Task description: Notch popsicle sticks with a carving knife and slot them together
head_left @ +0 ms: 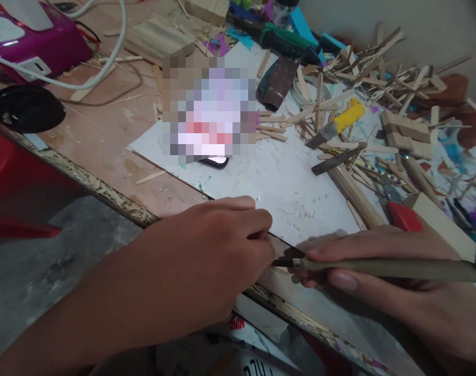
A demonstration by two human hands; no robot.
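My left hand [218, 250] is closed at the table's front edge, its fingers curled inward. Whatever it grips is hidden behind the knuckles. My right hand [426, 308] pinches a slim hand tool [379, 268] with an olive-brown handle and a short metal collar, held almost level. The tool's dark tip points left and meets the left hand's fingers, where its end is out of sight. Beneath and beyond both hands lies a white sheet [269, 193] scattered with small shavings. A phone [218, 161] with a lit, blurred screen rests on that sheet.
Craft sticks [398, 78] pile up at the right, near a yellow-handled cutter [349, 116], sandpaper [281, 78] and a wooden rod [357, 198]. A green rotary tool [288, 42] lies behind. Left are a purple device [61, 36], white cable [122, 31] and black mouse [26, 107].
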